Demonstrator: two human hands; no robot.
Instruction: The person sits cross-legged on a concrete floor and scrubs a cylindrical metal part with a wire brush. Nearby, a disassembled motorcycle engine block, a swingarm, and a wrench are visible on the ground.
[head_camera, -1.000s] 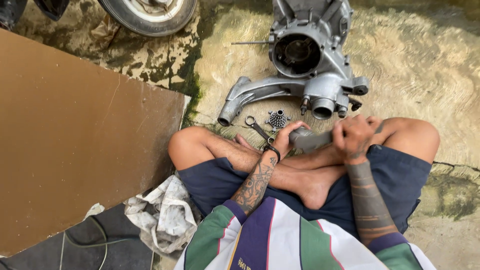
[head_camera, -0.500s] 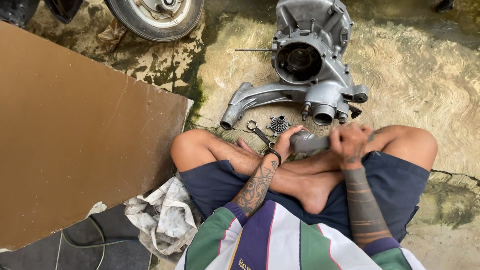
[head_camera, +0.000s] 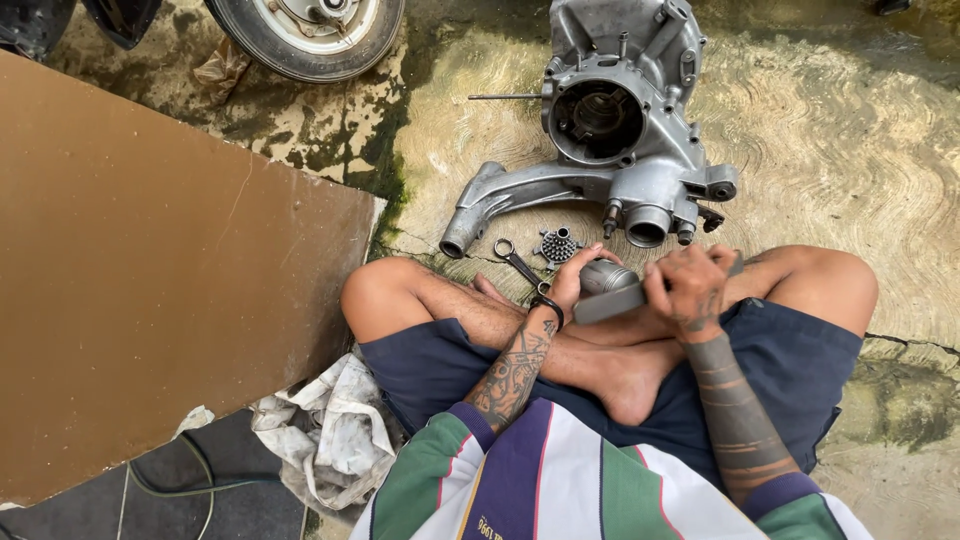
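At the left of the frame lie a brown board and a dirty rag; a wheel sits at upper left. In the middle, the left hand is clenched around the rounded end of a grey metal part held above the crossed legs; a wrench lies beside it on the floor. The part looks heavy, stiff and perhaps oily, best held by its round body. Above it rests an engine case. The right hand grips the part's flat end.

Concrete floor carries engine casing, wrench, rag.
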